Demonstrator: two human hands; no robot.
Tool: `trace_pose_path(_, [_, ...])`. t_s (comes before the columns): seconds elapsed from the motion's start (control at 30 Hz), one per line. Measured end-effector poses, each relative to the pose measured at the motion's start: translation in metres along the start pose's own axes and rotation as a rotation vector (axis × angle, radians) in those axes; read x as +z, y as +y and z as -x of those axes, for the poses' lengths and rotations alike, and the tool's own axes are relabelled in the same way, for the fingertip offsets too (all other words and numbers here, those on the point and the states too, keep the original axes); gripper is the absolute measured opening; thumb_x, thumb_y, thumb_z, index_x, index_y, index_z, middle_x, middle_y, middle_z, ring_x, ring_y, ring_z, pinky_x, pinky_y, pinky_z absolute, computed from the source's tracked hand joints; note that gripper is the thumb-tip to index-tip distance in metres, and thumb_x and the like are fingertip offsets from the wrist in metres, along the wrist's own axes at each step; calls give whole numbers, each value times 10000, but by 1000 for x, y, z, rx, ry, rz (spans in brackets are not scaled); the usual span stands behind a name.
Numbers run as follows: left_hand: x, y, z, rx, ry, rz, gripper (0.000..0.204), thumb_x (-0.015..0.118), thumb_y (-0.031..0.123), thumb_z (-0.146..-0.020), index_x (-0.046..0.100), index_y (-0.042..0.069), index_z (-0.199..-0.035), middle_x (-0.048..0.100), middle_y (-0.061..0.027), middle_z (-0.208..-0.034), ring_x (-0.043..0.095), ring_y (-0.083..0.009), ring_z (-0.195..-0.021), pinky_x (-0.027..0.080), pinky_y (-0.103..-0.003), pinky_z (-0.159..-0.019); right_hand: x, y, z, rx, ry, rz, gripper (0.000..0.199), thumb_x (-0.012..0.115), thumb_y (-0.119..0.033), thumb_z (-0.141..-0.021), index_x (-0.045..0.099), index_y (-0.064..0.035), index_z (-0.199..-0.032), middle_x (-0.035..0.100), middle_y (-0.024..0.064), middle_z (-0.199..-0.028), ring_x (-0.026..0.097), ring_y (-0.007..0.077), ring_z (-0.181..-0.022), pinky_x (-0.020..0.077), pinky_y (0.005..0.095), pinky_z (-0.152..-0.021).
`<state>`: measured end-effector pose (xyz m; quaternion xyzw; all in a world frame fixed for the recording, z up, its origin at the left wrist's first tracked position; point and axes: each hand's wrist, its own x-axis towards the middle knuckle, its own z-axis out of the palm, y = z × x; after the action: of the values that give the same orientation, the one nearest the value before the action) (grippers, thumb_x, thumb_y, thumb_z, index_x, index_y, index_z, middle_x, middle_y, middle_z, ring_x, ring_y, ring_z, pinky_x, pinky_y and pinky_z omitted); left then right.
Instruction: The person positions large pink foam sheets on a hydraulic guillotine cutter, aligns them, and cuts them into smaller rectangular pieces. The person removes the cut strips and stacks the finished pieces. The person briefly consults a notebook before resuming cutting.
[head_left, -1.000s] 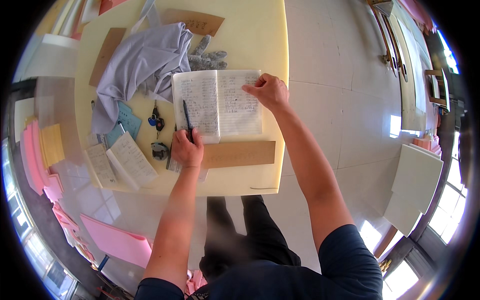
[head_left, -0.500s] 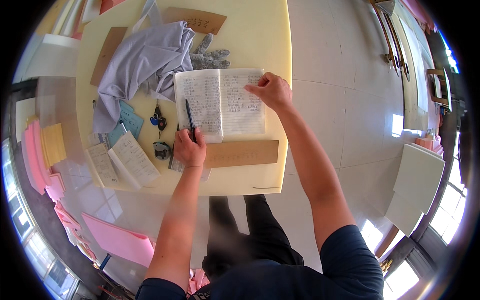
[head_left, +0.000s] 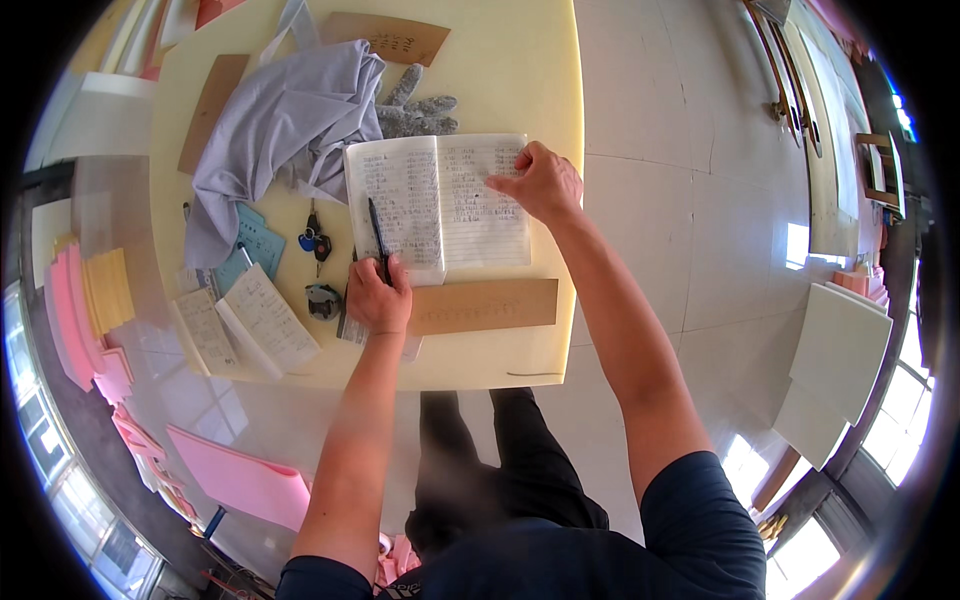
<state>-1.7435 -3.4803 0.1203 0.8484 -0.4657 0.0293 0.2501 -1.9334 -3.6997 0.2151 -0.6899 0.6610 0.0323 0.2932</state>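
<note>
An open lined notebook, filled with handwriting, lies on the pale yellow table. My left hand is closed at its lower left edge, fingers around the lower end of a dark pen that slants across the left page. At the right page's outer edge, near the top corner, is my right hand. Its fingers are curled at the page edge and its thumb reaches over the writing. Just below the notebook lies a brown cardboard strip, partly beside my left hand.
Left of the notebook are keys, a grey tape measure, a second open notebook and blue papers. Behind lie a grey cloth, a grey glove and a brown card. Pink sheets stand on the floor.
Both hands keep almost the same place and pose on the notebook. The view shifts only very slightly.
</note>
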Motion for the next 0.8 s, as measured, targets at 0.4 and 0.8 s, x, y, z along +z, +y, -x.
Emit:
trace_pose_path(0.4, [-1, 1, -2, 1, -3, 11, 302, 682, 341, -894, 487, 111, -869, 561, -69, -803, 607, -315, -681, 468, -441, -540, -4, -4, 0, 27, -15, 2, 512, 859, -490, -686, 600, -133, -945, 659, 8, -886, 615, 205, -956, 467, 344, -809])
trace_pose_path(0.8, [-1, 0, -1, -10, -17, 18, 302, 689, 338, -887, 488, 114, -865, 562, -61, -804, 606, -313, -680, 464, -443, -538, -2, -2, -2, 24, -15, -2, 512, 870, -481, -680, 598, -132, -936, 658, 8, -860, 614, 210, -936, 467, 354, -788])
